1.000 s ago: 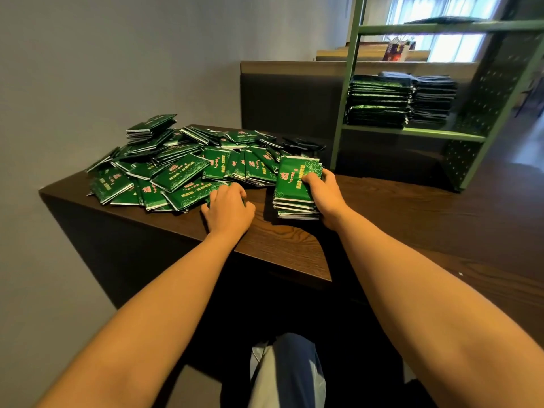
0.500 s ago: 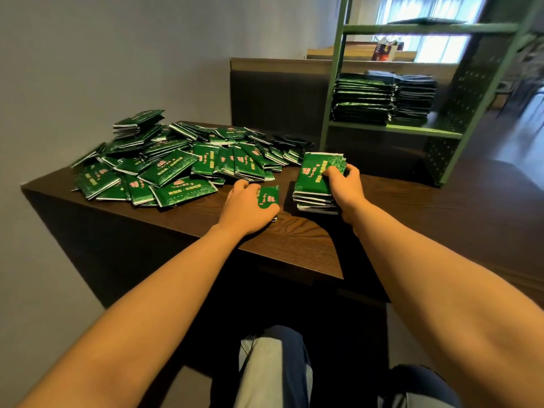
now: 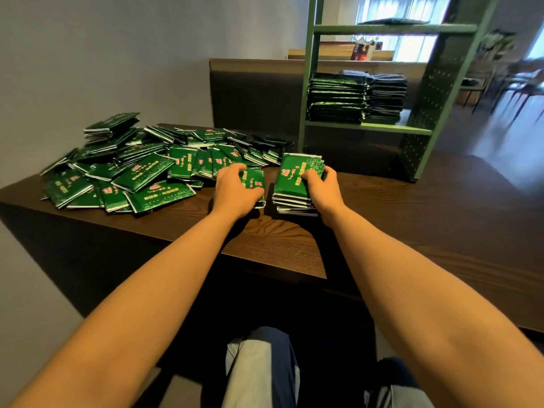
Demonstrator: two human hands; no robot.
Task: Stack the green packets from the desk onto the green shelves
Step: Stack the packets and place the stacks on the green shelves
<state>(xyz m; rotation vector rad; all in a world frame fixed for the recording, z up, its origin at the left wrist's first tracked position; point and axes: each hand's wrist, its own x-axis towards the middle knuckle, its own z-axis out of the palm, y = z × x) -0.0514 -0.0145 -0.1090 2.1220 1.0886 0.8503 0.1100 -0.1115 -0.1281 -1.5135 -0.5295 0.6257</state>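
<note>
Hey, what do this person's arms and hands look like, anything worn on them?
The left forearm and right forearm are bare, no sleeve in view. The left hand and right hand wear no glove; no watch, ring or band shows.

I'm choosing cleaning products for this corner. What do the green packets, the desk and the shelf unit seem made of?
Green packets: probably foil or glossy plastic film; they glint, with silvery sealed edges.
Desk: dark wood or wood-look laminate, matte; grain lines show.
Shelf unit: likely painted metal, matte green; thin rails and a perforated side panel.
</note>
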